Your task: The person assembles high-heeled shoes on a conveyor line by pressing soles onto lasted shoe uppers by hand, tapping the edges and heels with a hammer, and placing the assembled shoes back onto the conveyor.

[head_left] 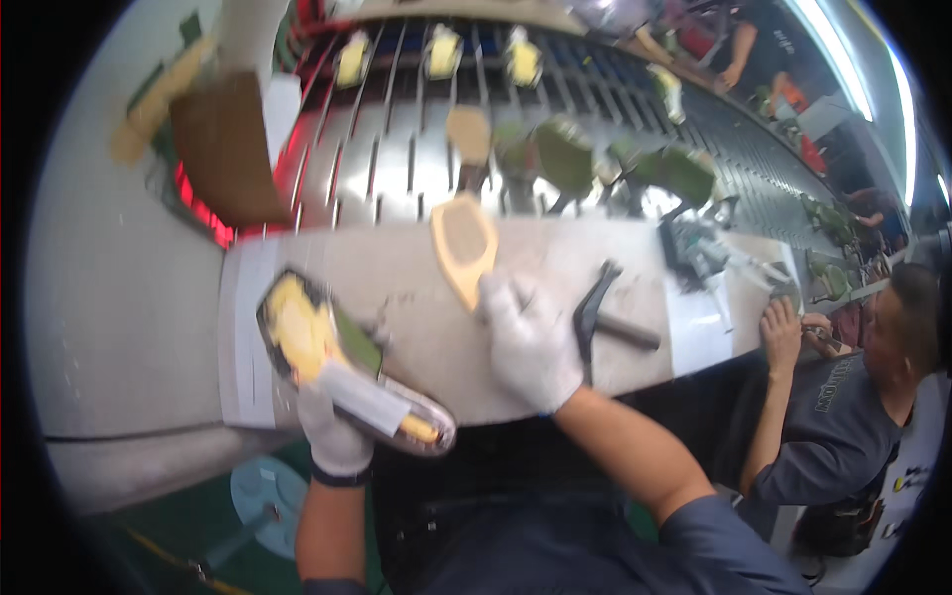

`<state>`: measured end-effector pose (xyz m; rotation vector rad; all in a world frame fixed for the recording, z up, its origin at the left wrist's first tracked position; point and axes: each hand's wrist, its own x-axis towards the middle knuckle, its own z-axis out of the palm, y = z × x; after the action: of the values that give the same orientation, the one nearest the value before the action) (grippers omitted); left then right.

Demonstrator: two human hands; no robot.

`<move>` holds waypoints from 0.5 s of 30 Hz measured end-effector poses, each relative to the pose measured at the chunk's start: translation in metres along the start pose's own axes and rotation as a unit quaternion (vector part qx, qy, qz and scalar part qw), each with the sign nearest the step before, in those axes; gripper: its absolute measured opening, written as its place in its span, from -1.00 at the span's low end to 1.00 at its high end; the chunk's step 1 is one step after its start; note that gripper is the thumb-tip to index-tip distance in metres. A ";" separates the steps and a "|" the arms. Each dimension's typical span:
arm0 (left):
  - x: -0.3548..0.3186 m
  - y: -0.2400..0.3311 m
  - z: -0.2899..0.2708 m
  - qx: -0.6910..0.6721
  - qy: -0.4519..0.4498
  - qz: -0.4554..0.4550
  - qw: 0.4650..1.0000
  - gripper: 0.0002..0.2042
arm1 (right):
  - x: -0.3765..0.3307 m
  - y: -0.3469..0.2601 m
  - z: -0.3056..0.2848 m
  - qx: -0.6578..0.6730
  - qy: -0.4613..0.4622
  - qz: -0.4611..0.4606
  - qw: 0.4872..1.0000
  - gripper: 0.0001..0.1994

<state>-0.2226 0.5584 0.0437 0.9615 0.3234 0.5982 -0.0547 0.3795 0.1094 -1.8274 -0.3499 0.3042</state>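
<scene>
Hands apart at a pale workbench (397,263), a worker clasps an upturned shoe (305,322) in the gloved left hand (332,431), over the near edge. The gloved right hand (533,347) meets a tan sole's (464,238) narrow end, its grip unclear, beside a black tool (592,315).

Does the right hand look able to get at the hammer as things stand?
Probably yes: the hammer lies just right of the right hand with nothing visible between them, though that hand seems to hold a tan sole-shaped piece.
</scene>
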 end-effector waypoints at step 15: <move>0.006 0.006 0.021 -0.022 -0.045 0.062 0.997 -0.11 | -0.142 0.039 -0.116 -0.073 -0.058 -0.096 0.991 -0.83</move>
<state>-0.2085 0.5505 0.0601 0.9671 0.1704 0.6696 -0.1377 0.2119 0.1077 -1.9066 -0.6403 0.2563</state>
